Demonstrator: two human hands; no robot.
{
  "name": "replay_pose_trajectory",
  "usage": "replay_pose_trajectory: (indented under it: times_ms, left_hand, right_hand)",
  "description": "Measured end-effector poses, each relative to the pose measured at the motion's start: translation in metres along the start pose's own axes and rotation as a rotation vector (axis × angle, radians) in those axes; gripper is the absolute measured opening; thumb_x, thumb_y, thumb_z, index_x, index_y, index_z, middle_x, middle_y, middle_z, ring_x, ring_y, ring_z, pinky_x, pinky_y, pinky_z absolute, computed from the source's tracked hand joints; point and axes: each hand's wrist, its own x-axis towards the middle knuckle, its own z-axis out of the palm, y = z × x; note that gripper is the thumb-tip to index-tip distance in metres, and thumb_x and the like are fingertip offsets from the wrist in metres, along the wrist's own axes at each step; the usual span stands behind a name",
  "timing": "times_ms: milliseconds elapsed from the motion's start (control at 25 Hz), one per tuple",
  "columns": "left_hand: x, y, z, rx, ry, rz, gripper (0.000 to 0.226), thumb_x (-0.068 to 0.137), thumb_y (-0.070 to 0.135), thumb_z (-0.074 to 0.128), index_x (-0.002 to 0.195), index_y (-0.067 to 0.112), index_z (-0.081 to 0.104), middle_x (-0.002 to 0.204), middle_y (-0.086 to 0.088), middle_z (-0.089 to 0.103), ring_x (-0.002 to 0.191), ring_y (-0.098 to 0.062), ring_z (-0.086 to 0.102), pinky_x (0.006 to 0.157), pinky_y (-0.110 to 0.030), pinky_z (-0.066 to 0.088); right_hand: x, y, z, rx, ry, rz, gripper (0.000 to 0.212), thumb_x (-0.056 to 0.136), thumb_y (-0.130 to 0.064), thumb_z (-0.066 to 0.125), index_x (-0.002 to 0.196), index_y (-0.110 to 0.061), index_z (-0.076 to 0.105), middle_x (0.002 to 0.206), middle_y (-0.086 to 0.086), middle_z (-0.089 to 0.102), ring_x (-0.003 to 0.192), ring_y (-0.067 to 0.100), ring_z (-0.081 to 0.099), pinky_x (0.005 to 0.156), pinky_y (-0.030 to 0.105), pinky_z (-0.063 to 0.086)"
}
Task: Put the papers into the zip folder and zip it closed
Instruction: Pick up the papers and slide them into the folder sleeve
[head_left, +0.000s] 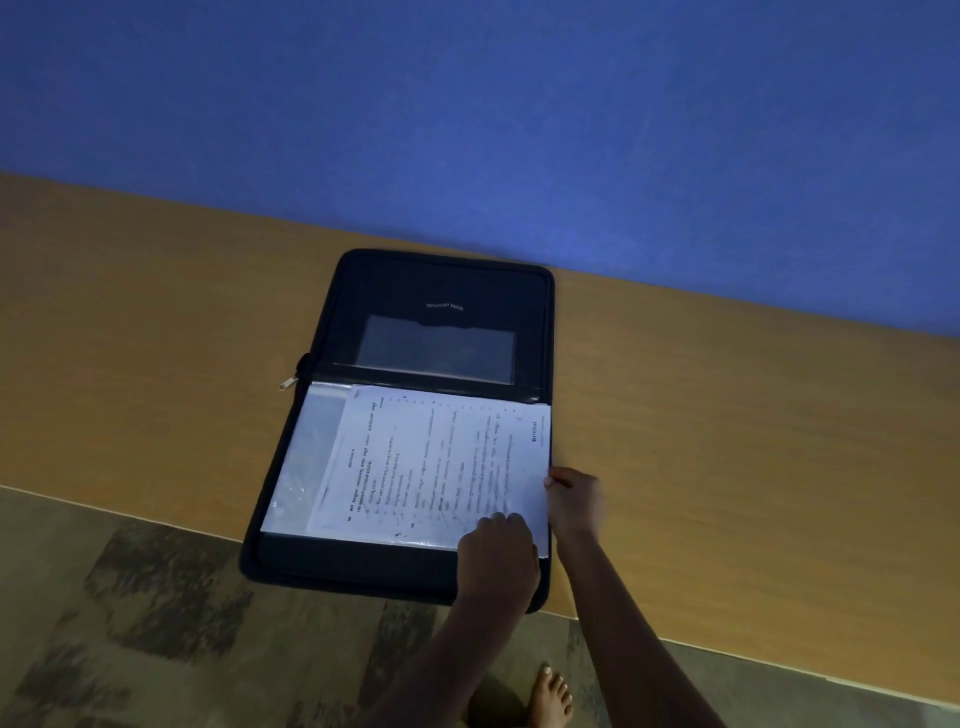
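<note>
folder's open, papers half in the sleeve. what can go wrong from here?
1. The printed papers sit skewed in the clear plastic sleeve, their right edge reaching the folder's zip border. If they stay there, the zip could catch or crease them.
2. The zip folder overhangs the near edge of the wooden table. With the left hand pressing near that corner and the right hand at the paper edge, it might tip or slide off.

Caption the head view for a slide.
Both hands, left hand and right hand, settle papers into open zip folder.
</note>
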Motion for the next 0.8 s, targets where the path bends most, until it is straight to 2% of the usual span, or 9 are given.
replay_pose_trajectory:
  times_ms: [80,200,280,400,440,520,600,720,800]
  left_hand:
    - [0.001,0.0,0.0,-0.007,0.0,0.024,0.014,0.083,0.027,0.067,0.08,0.014,0.063,0.074,-0.003,0.062,0.067,-0.016,0.064,0.05,-0.027,0.035]
    - [0.002,-0.004,0.009,-0.037,-0.026,0.022,0.017,0.093,0.023,0.053,0.1,0.01,0.061,0.092,-0.006,0.063,0.086,-0.019,0.064,0.062,-0.028,0.043]
    - [0.004,-0.011,0.015,-0.039,-0.032,0.062,0.013,0.087,0.024,0.062,0.092,0.012,0.064,0.082,-0.005,0.064,0.075,-0.018,0.065,0.056,-0.028,0.046]
    - [0.006,-0.013,0.017,-0.007,-0.065,0.141,0.017,0.087,0.026,0.062,0.094,0.011,0.061,0.085,-0.006,0.063,0.077,-0.02,0.064,0.057,-0.03,0.045]
    - [0.008,-0.016,0.018,-0.004,-0.062,0.155,0.02,0.093,0.028,0.053,0.099,0.011,0.059,0.09,-0.007,0.062,0.083,-0.021,0.063,0.062,-0.031,0.045]
    - [0.014,-0.03,0.01,-0.099,-0.017,0.141,0.03,0.097,0.039,0.041,0.096,0.015,0.058,0.088,-0.002,0.062,0.079,-0.017,0.062,0.07,-0.03,0.049]
    - [0.027,-0.056,-0.002,-0.201,0.063,0.058,0.036,0.097,0.047,0.037,0.085,0.019,0.058,0.076,0.004,0.06,0.066,-0.01,0.059,0.068,-0.028,0.051]
    - [0.066,-0.105,-0.024,-0.25,0.235,-0.12,0.028,0.098,0.038,0.043,0.08,0.02,0.055,0.068,0.008,0.056,0.058,-0.003,0.054,0.061,-0.023,0.049]
    - [0.095,-0.135,-0.043,-0.241,0.367,-0.216,0.018,0.094,0.03,0.049,0.09,0.016,0.06,0.083,0.002,0.061,0.074,-0.012,0.059,0.074,-0.035,0.054]
  right_hand:
    - [-0.005,-0.01,0.013,-0.001,-0.081,-0.007,0.021,0.09,-0.008,0.056,0.091,-0.008,0.076,0.08,0.006,0.07,0.07,0.02,0.061,0.057,0.024,0.041]
    - [-0.007,-0.021,0.03,-0.051,-0.205,0.035,0.032,0.089,-0.012,0.05,0.058,-0.012,0.058,0.058,0.002,0.05,0.052,0.015,0.041,0.049,0.026,0.03]
    - [-0.006,-0.025,0.032,-0.015,-0.262,0.088,0.026,0.082,-0.011,0.048,0.057,-0.011,0.042,0.053,0.001,0.037,0.051,0.016,0.03,0.05,0.028,0.024]
    - [-0.005,-0.024,0.02,0.011,-0.269,0.071,0.024,0.081,-0.014,0.052,0.057,-0.012,0.048,0.054,0.001,0.041,0.055,0.017,0.036,0.055,0.029,0.027]
    - [-0.006,-0.018,0.015,-0.033,-0.211,0.015,0.02,0.081,-0.014,0.053,0.062,-0.01,0.056,0.058,0.003,0.048,0.059,0.019,0.043,0.057,0.029,0.032]
    - [-0.011,0.001,0.007,-0.153,-0.056,-0.024,0.016,0.083,-0.013,0.057,0.093,-0.008,0.069,0.082,0.008,0.064,0.08,0.025,0.057,0.073,0.032,0.045]
    - [-0.02,0.023,0.006,-0.23,-0.002,0.061,0.039,0.086,-0.018,0.062,0.123,-0.009,0.058,0.116,0.012,0.06,0.11,0.031,0.053,0.094,0.042,0.045]
    - [-0.034,0.043,0.012,-0.297,0.025,0.007,0.037,0.089,-0.013,0.06,0.125,-0.007,0.052,0.119,0.013,0.055,0.112,0.029,0.049,0.093,0.041,0.045]
    - [-0.035,0.044,0.015,-0.344,0.068,-0.072,0.031,0.09,-0.008,0.058,0.121,-0.004,0.054,0.115,0.013,0.057,0.107,0.027,0.052,0.087,0.036,0.045]
